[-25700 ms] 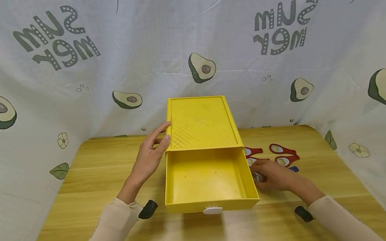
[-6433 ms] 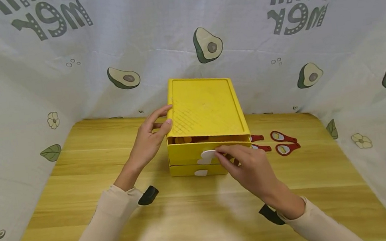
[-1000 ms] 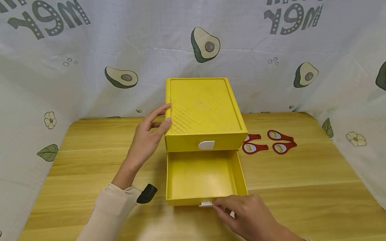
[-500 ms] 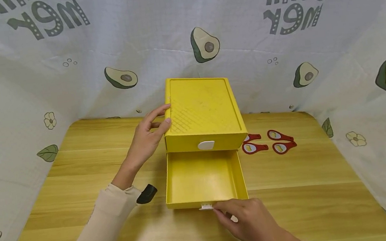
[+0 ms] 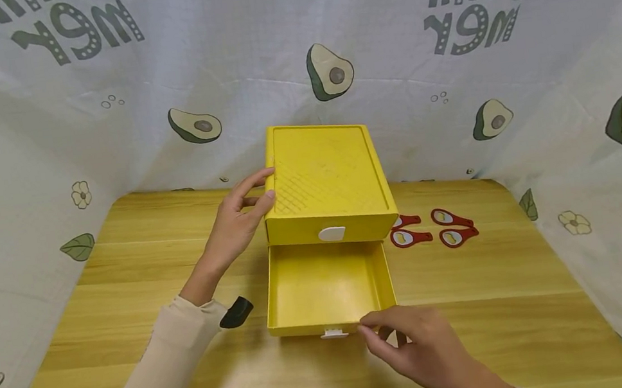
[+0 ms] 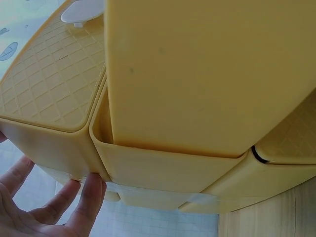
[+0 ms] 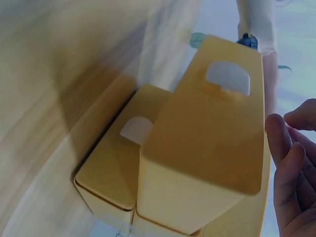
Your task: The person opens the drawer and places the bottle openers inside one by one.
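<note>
A yellow drawer cabinet [image 5: 325, 166] stands on the wooden table, its top drawer [image 5: 292, 232] pushed in. Below it, a drawer [image 5: 324, 283] is pulled well out, with a bare floor inside. My left hand [image 5: 233, 226] rests with spread fingers on the cabinet's left side; the left wrist view shows the fingertips [image 6: 91, 192] against the casing. My right hand [image 5: 423, 345] is at the right part of the pulled-out drawer's front edge, just right of its white handle [image 5: 334, 333]. In the right wrist view, its fingers are loosely bent with nothing between them.
Several red paddle-shaped pieces with pale oval faces [image 5: 451, 218] lie right of the cabinet, one partly hidden by it. Behind the table [image 5: 507, 319] hangs a white cloth [image 5: 245, 40] printed with avocados. Another drawer front [image 7: 113, 153] shows below the pulled-out one.
The top drawer, partly open several seconds ago, is pushed in, and the one below is out. In the last half second my right hand let go of the white handle and moved right.
</note>
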Action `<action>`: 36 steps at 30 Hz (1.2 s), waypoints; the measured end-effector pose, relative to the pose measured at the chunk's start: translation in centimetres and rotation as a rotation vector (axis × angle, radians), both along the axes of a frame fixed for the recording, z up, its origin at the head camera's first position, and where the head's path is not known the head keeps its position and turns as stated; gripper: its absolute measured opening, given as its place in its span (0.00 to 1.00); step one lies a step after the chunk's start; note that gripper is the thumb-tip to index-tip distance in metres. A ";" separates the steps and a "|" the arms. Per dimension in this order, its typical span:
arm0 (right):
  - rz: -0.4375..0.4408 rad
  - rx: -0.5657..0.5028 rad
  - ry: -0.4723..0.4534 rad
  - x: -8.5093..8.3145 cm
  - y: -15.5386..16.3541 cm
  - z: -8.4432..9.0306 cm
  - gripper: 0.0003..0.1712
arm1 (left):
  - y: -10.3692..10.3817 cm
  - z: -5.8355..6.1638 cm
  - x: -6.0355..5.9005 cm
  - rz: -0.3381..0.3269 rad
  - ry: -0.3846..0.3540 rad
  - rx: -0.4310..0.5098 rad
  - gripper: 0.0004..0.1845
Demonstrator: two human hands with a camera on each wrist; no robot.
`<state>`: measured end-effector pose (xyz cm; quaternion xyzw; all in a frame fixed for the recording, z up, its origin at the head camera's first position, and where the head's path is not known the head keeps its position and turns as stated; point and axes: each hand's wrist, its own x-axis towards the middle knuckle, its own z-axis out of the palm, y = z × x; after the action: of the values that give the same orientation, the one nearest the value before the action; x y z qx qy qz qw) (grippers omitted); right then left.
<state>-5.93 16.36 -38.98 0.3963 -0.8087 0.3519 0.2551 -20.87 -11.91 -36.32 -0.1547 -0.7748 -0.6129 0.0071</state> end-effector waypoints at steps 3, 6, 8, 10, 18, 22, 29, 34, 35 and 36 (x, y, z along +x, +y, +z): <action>-0.011 -0.025 0.019 -0.4 0.6 0.3 0.11 | 0.0 0.0 0.0 0.003 0.002 -0.004 0.24; -0.018 -0.055 0.036 -0.9 1.4 0.6 0.12 | 0.0 0.0 0.1 0.004 0.003 -0.005 0.24; -0.041 -0.060 0.038 -1.2 1.9 0.8 0.13 | 0.0 0.1 0.1 0.004 0.000 -0.003 0.24; -0.067 -0.066 0.039 -1.5 2.5 1.1 0.14 | 0.0 0.1 0.1 0.003 -0.001 -0.002 0.24; -0.205 0.006 0.045 -2.7 5.0 2.1 0.19 | -0.1 -0.1 0.0 0.004 0.003 -0.001 0.24; -0.247 0.048 0.002 -3.4 6.3 2.1 0.14 | -0.1 0.0 0.1 0.002 0.010 0.003 0.24; -0.287 0.115 0.004 -4.7 8.0 1.7 0.07 | -0.1 0.0 0.0 -0.001 0.007 0.001 0.24; -0.353 0.187 -0.031 -5.5 9.2 1.5 0.16 | -0.1 -0.2 0.0 -0.005 0.001 0.007 0.24; -0.365 0.208 -0.051 -5.6 9.5 1.5 0.16 | -0.1 -0.1 0.0 -0.005 0.000 0.009 0.24; -0.380 0.232 -0.072 -5.8 9.9 1.6 0.16 | -0.1 -0.1 0.0 -0.006 -0.001 0.010 0.24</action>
<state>-11.78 26.25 -37.42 0.2508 -0.9125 0.2160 0.2404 -20.85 -12.02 -36.46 -0.1566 -0.7714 -0.6167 0.0057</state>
